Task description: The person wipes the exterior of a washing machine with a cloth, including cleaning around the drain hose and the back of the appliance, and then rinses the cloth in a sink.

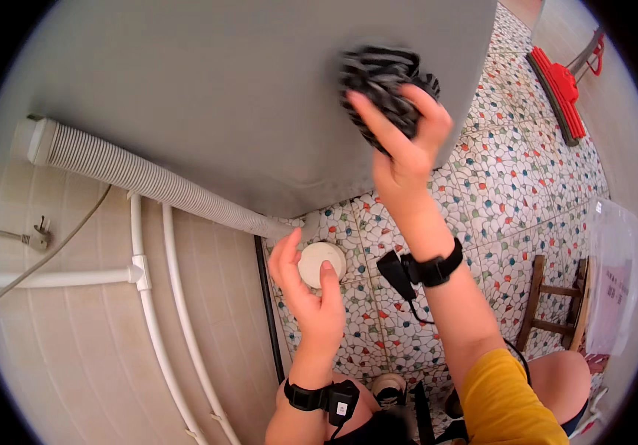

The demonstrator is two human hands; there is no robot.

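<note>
My right hand (406, 141) presses a black and grey striped cloth (378, 81) against the flat grey side of a large appliance (222, 89), near its lower right corner. My left hand (306, 285) hovers lower down with its fingers apart and holds nothing. It is just in front of a round white drain cap (322, 261) on the floor. Both wrists wear black bands with small devices. A yellow sleeve covers my right upper arm.
A ribbed grey drain hose (148, 182) runs from the wall down toward the drain cap. White pipes (148, 297) and a grey cable with a plug (33, 239) lie along the beige tiled wall. A red mop (560, 93), a wooden stool (553, 304) and a clear plastic bag (616, 274) stand on the patterned tile floor.
</note>
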